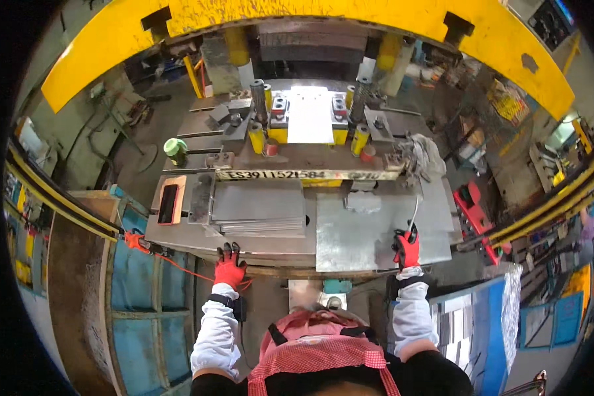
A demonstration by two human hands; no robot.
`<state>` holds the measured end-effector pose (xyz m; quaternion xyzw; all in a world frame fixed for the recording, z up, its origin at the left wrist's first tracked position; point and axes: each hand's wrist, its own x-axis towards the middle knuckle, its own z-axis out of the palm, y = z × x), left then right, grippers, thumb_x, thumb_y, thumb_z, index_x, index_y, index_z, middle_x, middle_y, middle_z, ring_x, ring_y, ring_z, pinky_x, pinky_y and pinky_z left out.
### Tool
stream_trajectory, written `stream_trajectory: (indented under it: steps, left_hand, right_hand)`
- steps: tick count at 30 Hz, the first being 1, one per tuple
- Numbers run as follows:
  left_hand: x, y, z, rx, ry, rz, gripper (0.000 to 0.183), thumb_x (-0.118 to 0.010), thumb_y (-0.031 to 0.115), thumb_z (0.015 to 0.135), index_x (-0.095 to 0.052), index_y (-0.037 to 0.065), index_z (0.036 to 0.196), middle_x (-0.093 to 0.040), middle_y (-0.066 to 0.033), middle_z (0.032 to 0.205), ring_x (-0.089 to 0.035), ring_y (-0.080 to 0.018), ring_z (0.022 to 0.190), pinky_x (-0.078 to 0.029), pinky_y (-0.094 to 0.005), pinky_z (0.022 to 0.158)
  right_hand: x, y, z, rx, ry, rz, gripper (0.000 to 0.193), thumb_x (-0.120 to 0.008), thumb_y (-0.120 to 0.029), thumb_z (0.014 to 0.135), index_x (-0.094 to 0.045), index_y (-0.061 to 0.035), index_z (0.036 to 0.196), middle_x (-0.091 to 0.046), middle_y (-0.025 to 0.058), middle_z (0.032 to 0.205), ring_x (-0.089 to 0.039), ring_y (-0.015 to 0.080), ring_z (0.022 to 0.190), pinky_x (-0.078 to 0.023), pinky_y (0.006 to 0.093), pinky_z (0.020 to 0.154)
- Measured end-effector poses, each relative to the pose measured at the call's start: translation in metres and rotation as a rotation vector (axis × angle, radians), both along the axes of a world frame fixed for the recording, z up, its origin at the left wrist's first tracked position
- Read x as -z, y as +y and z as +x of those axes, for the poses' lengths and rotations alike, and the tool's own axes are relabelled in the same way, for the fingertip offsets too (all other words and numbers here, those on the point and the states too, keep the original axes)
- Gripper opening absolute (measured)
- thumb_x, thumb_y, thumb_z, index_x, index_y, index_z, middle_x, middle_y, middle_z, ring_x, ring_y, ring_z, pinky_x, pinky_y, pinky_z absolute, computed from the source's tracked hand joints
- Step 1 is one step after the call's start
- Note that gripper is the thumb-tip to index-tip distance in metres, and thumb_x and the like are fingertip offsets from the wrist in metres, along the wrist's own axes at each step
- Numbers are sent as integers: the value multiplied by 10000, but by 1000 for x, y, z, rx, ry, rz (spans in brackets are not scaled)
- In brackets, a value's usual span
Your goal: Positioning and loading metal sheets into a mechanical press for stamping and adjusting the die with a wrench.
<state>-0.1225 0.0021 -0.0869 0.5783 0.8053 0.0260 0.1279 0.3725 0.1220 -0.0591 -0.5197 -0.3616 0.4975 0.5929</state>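
My left hand [230,267], in a red glove with black fingertips, rests at the front edge of the press table with its fingers apart and nothing in it. Just beyond it lies a stack of flat metal sheets [259,203]. My right hand [407,248], gloved alike, is closed around a thin metal rod [415,210] that points away from me. It is over the right part of a wide, flat metal plate [350,232]. Further back, a bright metal sheet [310,119] sits on the die between upright guide posts [259,99].
A yellow press frame [310,8] arches across the far side. At the table's left are a phone [168,203] and a green-topped container [175,149]. Grey rags [426,160] lie at the right, near a red device [470,203]. A blue-framed rack [135,284] stands at left.
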Motion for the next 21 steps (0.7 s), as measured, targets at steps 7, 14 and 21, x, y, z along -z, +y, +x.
stream_trajectory:
  steps: [7,14,21]
  left_hand:
    - [-113,26,88,-76,-370,-107,433,-497,454,821,-602,116,1071,-598,-192,1027,-575,-292,980,-447,-395,833]
    - [-138,190,183,-16,-1381,312,391,-561,342,854,-590,42,1103,-635,-29,921,-546,-105,799,-438,-250,728]
    - [-114,285,164,-39,-2284,232,453,-499,386,872,-496,66,1191,-584,-104,1105,-581,-254,963,-473,-376,809]
  right_hand:
    - [-155,143,-109,-600,-276,319,461,-599,-99,807,-448,-57,1240,-524,-16,807,-464,56,696,-416,216,579]
    - [-142,300,-151,-867,-208,341,108,-566,-132,825,-604,-37,858,-602,24,751,-565,106,673,-442,244,603]
    - [-153,133,-75,-669,-33,325,358,-568,-102,837,-486,-32,1178,-591,6,856,-516,55,641,-423,206,536]
